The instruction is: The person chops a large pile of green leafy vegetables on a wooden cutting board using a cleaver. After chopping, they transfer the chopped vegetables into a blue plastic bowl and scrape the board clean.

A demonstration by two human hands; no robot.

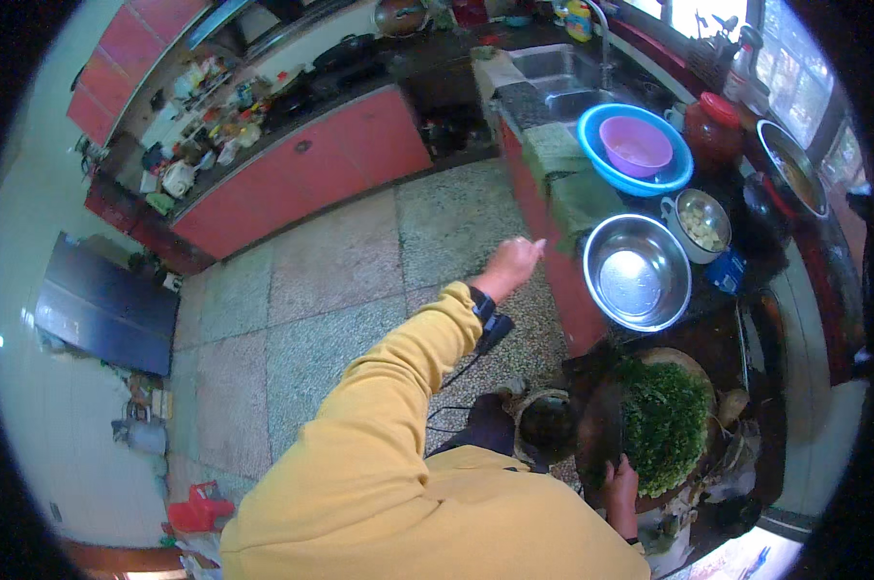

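My left hand [513, 264] is stretched out over the floor, left of the counter edge, its fingers curled in and nothing seen in them. A steel basin [636, 272], with nothing in it but a wet shine, stands nearest to it on the counter. At the lower right, my right hand [623, 482] grips the handle of a kitchen knife; its dark blade [602, 424] is hard to make out. Beside the blade, a heap of chopped green leaves [665, 420] covers most of a round wooden cutting board [672, 355].
A pink bowl [636, 147] sits inside a blue basin [589, 159] near the sink [553, 65]. Pale chunks fill a pot [698, 225] behind the steel basin. A dark bucket-like container [545, 428] stands by my legs. A red plastic object [199, 510] lies at lower left.
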